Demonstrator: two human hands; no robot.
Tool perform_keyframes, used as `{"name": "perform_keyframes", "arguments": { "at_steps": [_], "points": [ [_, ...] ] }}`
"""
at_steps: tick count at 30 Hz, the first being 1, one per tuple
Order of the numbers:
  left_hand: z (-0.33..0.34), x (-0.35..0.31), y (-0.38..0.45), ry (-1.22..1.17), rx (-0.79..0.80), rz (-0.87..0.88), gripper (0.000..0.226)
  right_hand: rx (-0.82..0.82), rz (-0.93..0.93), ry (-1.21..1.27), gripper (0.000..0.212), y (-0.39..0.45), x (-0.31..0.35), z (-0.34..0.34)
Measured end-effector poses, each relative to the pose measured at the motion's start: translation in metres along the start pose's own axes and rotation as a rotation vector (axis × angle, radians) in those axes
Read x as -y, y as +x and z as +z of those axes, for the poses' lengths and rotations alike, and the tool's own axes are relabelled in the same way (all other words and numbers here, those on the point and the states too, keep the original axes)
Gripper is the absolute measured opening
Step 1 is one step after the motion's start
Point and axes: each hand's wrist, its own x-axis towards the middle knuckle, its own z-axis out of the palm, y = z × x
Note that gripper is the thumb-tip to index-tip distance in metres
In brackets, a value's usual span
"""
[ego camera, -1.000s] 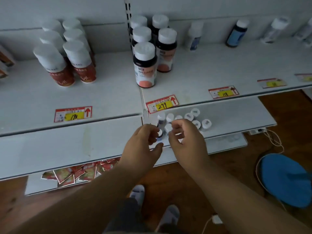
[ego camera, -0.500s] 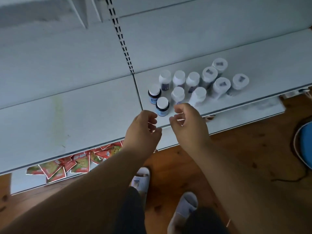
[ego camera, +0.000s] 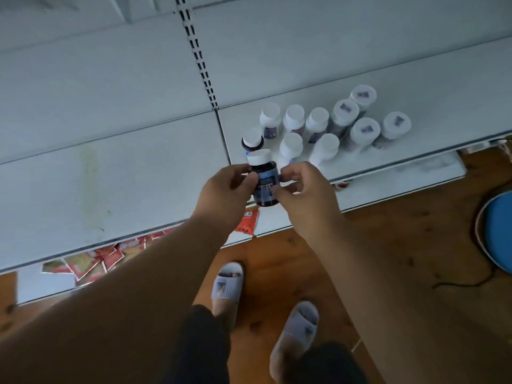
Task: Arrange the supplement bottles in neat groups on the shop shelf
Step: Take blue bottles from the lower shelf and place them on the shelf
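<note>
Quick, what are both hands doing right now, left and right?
Left hand: gripping the dark bottle on its left side.
Right hand: pinching the same bottle's right side.

Red packets lie on the bottom ledge, left of the grey slippers. A blue round thing sits far right of them.

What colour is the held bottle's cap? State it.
White, on a dark bottle with a blue label; head view.
</note>
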Motion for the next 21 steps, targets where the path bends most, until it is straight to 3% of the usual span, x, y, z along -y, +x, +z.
{"name": "perform_keyframes", "arguments": {
  "at_steps": [4,9,14,21],
  "points": [
    [-0.034,-0.052,-0.102,-0.258,0.078,-0.110,0.024,0.057,-0.004,0.086,0.028,-0.093,0.056,-0.054],
    [-0.069,-0.116,-0.200,-0.279,0.147,-0.043,0.026,0.113,-0.036,0.204,0.028,-0.178,0.117,-0.116],
    [-0.097,-0.164,-0.237,-0.284,0.172,0.078,0.027,0.147,-0.026,0.399,0.025,-0.201,0.162,-0.152],
    [-0.128,-0.234,-0.230,-0.336,0.272,0.238,0.028,-0.015,-0.153,0.418,0.022,-0.202,0.226,-0.182]
  ]
}}
